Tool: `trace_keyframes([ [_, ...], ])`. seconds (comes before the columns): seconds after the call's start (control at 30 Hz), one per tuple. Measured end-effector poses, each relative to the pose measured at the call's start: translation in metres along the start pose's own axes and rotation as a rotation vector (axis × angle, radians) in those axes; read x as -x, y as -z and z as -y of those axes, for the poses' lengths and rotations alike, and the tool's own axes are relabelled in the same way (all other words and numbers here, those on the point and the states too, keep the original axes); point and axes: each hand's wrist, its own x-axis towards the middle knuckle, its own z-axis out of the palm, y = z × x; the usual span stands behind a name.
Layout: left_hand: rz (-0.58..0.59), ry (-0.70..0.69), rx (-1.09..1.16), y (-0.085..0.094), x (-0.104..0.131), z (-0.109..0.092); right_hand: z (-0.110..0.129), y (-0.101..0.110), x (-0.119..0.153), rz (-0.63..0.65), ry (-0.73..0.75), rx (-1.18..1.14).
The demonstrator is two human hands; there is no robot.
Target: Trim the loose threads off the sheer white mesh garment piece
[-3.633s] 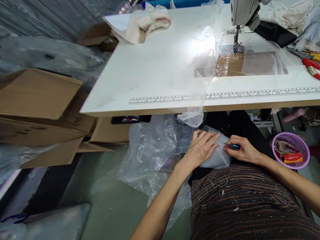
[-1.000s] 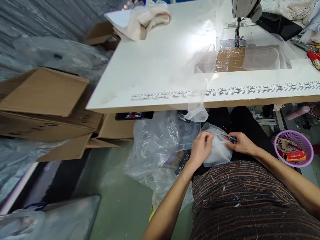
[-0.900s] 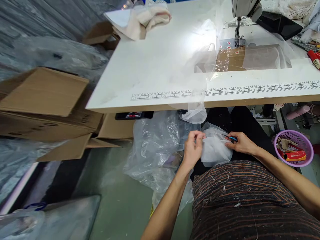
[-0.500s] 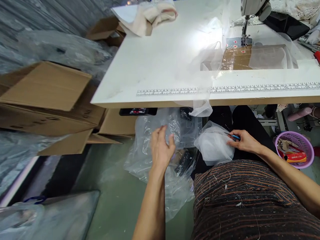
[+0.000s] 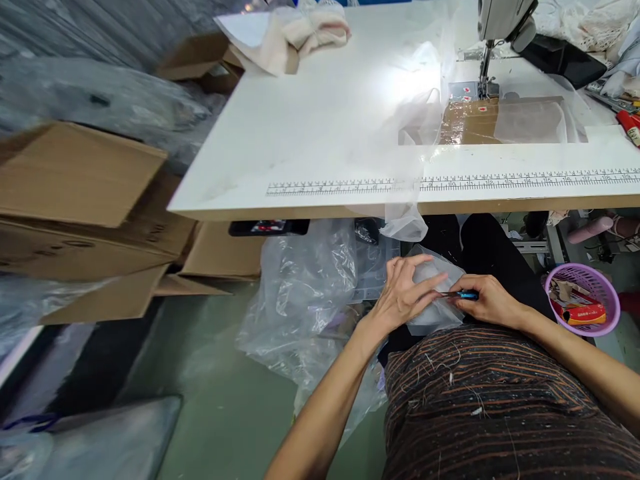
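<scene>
Pinched firmly in the person's right hand (image 5: 487, 301), a slim blue-handled tool (image 5: 469, 295) points its thin metal tip leftward, right by the fingers of the left hand (image 5: 403, 293)! That left hand is spread wide, palm down, fingers fanned over sheer white fabric (image 5: 439, 316), which lies across the lap, just beyond a dark striped garment (image 5: 475, 407). Off to the right sits a purple basket (image 5: 611, 291); crumpled clear plastic (image 5: 300, 287) hangs left. Farther out, the white table (image 5: 320, 133) carries a printed ruler (image 5: 500, 181), and behind it stands the sewing machine (image 5: 504, 19).
</scene>
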Motion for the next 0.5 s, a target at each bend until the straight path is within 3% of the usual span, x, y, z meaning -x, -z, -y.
trace_keyframes([
  [0.2, 0.066, -0.09, 0.252, 0.013, 0.009, -0.005, -0.001, 0.003, 0.004, 0.056, 0.083, -0.051],
  [0.33, -0.04, -0.093, 0.3, 0.014, 0.013, -0.011, -0.02, 0.009, -0.013, -0.196, -0.137, -0.087],
  [0.4, -0.076, -0.086, 0.311, 0.015, 0.013, -0.013, -0.03, 0.012, -0.023, -0.22, -0.242, -0.037],
  [0.5, -0.062, -0.076, 0.334, 0.016, 0.01, -0.014, -0.034, 0.015, -0.031, -0.173, -0.26, -0.068],
])
